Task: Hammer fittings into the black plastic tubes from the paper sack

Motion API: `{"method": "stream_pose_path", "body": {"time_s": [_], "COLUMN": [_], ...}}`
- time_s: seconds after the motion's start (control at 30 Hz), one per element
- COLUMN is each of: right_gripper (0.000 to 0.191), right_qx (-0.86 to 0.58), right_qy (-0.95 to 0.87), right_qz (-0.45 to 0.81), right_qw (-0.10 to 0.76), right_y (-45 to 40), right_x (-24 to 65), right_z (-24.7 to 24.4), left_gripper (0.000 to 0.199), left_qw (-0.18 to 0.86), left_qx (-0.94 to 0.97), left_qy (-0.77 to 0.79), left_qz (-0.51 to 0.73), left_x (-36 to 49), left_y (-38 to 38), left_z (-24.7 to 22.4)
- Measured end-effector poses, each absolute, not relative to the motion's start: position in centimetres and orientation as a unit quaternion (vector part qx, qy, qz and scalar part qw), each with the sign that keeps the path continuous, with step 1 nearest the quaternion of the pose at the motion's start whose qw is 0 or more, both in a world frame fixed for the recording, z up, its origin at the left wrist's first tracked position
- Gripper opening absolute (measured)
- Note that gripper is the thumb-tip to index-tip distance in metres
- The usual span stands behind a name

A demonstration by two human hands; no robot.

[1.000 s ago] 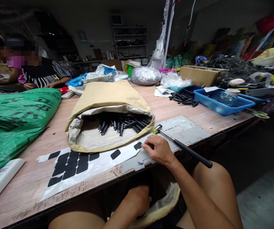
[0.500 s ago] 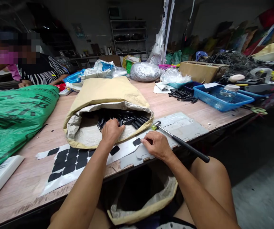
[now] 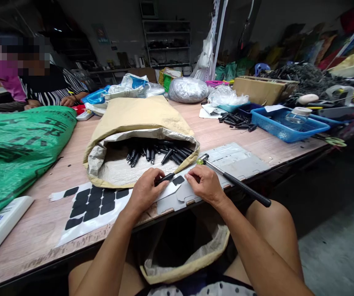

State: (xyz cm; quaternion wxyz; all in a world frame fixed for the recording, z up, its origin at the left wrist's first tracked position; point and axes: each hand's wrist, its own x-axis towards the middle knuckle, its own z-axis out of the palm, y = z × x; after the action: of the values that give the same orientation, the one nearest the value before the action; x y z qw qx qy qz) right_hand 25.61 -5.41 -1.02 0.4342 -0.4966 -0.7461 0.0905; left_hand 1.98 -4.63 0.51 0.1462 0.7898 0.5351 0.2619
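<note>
My left hand [image 3: 148, 188] is closed on a black pen-like part [image 3: 165, 178], whose tip points right, in front of the open mouth of a tan sack [image 3: 140, 117]. Several similar black parts [image 3: 148, 154] lie inside that sack. My right hand [image 3: 206, 183] has its fingers pinched together over the grey board; whatever is between them is too small to make out. Between the hands a black square sticker [image 3: 178, 180] lies on white backing. Under my left forearm lies a sheet of black stickers [image 3: 92, 203]. A hammer [image 3: 235, 181] rests right of my right hand.
A green sack [image 3: 26, 144] and a white box [image 3: 3, 226] are at the left. Blue basket [image 3: 288, 127], black parts and a cardboard box [image 3: 257, 89] stand at the right. An open sack [image 3: 186, 273] is below the table edge. Two people sit at the far left.
My left hand has come out of the sack mouth toward me, with a black part now in its fingers. My right hand has stayed nearly in place.
</note>
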Motion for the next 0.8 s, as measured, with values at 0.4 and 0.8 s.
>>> {"method": "stream_pose_path", "body": {"time_s": [0.4, 0.8], "right_gripper": [0.019, 0.027], "right_qx": [-0.755, -0.586], "right_qy": [-0.624, -0.677], "right_qz": [-0.037, 0.165], "right_qw": [0.201, 0.415], "right_y": [-5.3, -10.0], "right_x": [31.8, 25.5], "right_z": [0.0, 1.6], "left_gripper": [0.018, 0.013], "left_qw": [0.226, 0.246], "left_qx": [0.759, 0.763], "left_qy": [0.52, 0.508], "left_qz": [0.319, 0.314], "left_x": [1.6, 1.7], "left_y": [-4.6, -5.0], "left_z": [-0.1, 0.4]}}
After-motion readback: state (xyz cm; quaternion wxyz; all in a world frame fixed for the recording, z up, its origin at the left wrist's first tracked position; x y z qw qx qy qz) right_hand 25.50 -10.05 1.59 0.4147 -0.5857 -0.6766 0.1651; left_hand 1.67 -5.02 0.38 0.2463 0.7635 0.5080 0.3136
